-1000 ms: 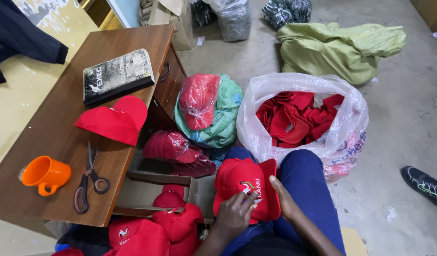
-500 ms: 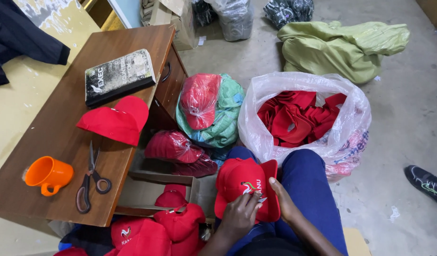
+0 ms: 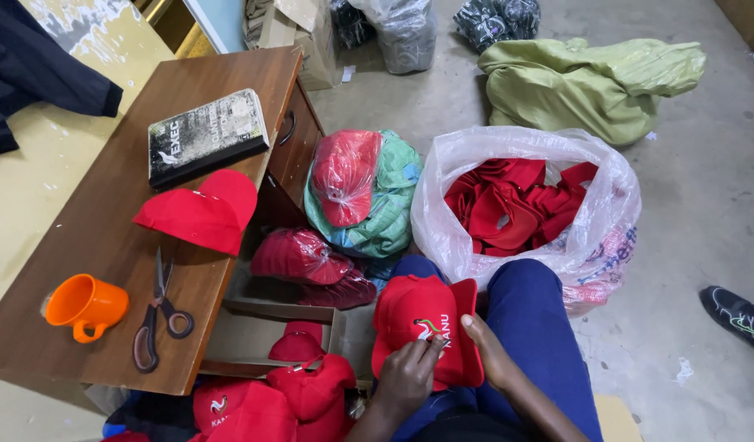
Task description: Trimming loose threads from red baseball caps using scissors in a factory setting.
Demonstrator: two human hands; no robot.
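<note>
On the bench [image 3: 90, 245] at our left lie scissors [image 3: 156, 315]; on our lap we hold a red cap [image 3: 422, 327], left hand [image 3: 406, 378] fingers pinching its embroidered front, right hand [image 3: 490, 354] gripping the brim. We judge we are checking the stitching; next calls for a firmer pinch.

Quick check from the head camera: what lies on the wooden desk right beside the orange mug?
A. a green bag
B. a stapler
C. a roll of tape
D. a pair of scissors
D: a pair of scissors with dark handles lies on the wooden desk just right of the orange mug, below the red cap lying there.
</note>
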